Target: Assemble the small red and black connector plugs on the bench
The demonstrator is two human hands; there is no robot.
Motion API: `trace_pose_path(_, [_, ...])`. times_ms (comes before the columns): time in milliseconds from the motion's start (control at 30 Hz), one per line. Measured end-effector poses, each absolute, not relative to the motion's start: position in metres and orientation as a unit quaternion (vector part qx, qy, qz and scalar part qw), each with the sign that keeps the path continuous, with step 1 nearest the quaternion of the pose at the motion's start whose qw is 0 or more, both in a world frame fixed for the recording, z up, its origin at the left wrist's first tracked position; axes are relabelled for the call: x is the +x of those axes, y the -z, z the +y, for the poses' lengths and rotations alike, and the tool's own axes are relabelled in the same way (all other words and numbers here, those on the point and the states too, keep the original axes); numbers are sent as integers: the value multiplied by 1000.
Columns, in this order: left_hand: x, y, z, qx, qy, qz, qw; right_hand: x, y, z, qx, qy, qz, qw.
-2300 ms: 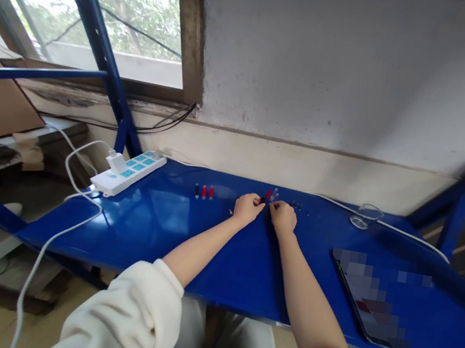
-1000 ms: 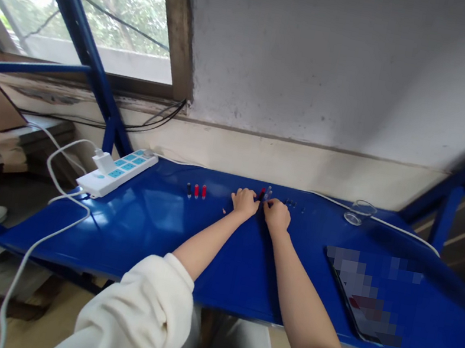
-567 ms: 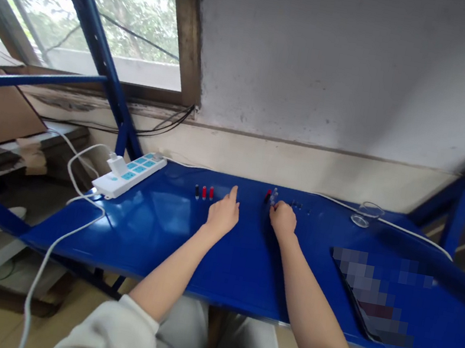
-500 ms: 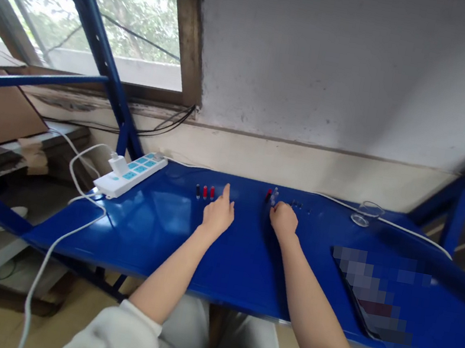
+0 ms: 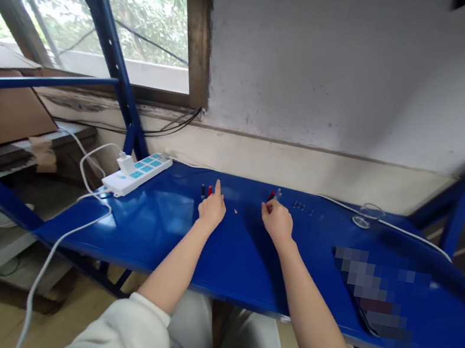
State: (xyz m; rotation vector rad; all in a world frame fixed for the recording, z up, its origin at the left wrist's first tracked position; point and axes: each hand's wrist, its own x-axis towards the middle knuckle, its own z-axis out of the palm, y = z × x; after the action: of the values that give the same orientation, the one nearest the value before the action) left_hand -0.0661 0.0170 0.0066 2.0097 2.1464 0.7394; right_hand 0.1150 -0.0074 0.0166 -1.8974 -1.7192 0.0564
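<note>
My left hand [image 5: 212,209] is over the blue table, its index finger stretched out and its thumb apart, with nothing visible in it. Just left of that finger stand a small black cylinder [image 5: 203,191] and a small red cylinder [image 5: 210,190], partly covered by the hand. My right hand [image 5: 279,221] has its fingers pinched together; what they hold is hidden. Behind its fingertips are another red piece [image 5: 271,194] and a clear piece [image 5: 278,194]. A tiny copper-coloured bit [image 5: 235,211] lies between the hands.
Several tiny clear pieces [image 5: 299,205] lie right of my right hand. A clear round cup [image 5: 361,221] stands at the back right, by a white cable. A dark flat object [image 5: 355,292], partly blurred out, lies at the right. At the left is a white power strip [image 5: 137,175] with a plug.
My left hand has shifted left, covering part of the red cylinders. My right hand has moved slightly left and nearer. The tiny copper-coloured bit now shows on the table.
</note>
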Motion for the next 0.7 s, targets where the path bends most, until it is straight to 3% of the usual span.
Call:
trace_pose_path(200, [-68,-3,23,662,-329,668,82,112,-14,-9,-655,-39,-672,344])
trace_pose_path(367, [-52,-1,20,647,-497,503,287,107,-10,-5,-636,-100,-669,370])
trace_pose_path(467, [-37,-3,13,607,-536,424,405,103,-7,-3,-627,-182,-648,393])
trace_pose_path(700, [-28,-12,1,577,-533,369,497,99,-3,-1,-565,-262,-624,472])
